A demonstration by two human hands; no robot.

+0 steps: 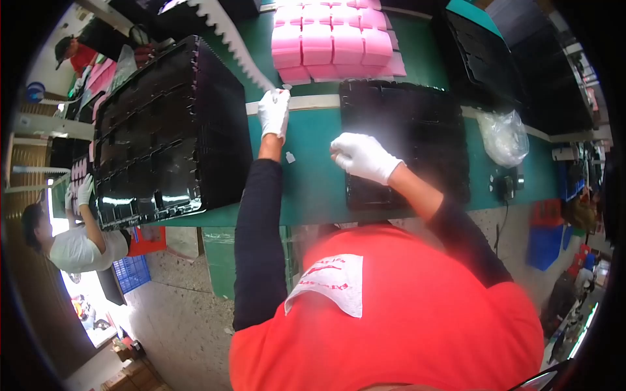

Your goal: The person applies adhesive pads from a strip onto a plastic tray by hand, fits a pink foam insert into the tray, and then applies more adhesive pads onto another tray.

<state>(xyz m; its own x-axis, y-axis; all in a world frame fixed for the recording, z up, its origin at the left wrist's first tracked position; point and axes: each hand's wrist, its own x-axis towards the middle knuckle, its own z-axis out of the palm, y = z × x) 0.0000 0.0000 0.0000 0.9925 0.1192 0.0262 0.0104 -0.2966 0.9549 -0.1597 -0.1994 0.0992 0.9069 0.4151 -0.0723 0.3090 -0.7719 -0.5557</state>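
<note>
My left hand (274, 114), in a white glove, is closed round the lower end of a long white toothed strip (228, 39) that slants up to the left. My right hand (365, 158), also gloved, hangs over the left part of a black tray (411, 124) with its fingers curled; whether something small is in them I cannot make out. Pink blocks (319, 45) stand in rows beyond the tray. On the green table (306, 189), a small white piece (290, 157) lies between my hands.
A tall stack of black trays (163, 130) stands at the left. Another black tray (479, 58) is at the back right, near a clear plastic bag (505, 137) and a small dark device (505, 185). Co-workers (78, 244) are at the far left.
</note>
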